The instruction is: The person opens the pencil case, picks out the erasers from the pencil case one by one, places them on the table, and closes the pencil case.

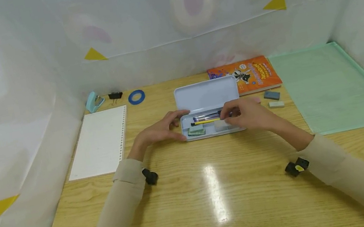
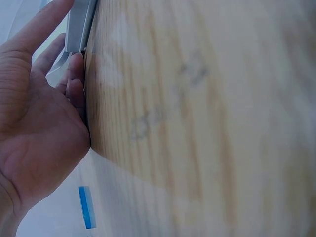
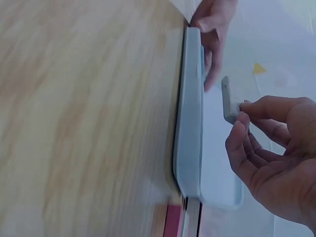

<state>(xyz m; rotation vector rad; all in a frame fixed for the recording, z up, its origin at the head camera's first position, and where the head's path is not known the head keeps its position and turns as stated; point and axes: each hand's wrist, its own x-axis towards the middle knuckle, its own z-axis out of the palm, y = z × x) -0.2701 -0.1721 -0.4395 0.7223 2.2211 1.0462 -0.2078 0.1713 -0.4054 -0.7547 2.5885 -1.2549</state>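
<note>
A pale blue pencil case lies on the table with its lid raised at the back. My left hand grips the left end of the case, thumb at the front corner and index finger at the back. In my right hand, thumb and fingertips pinch a small whitish block like an eraser, held above the case. Inside lie a yellow-and-black pencil, several pens and a pale green eraser on a greenish piece. The case's right end is partly hidden behind my right hand.
An orange book lies behind the case. To the right are a dark eraser, a pale eraser and a green mesh pouch. At left are loose-leaf paper, a stapler, a binder clip and blue tape.
</note>
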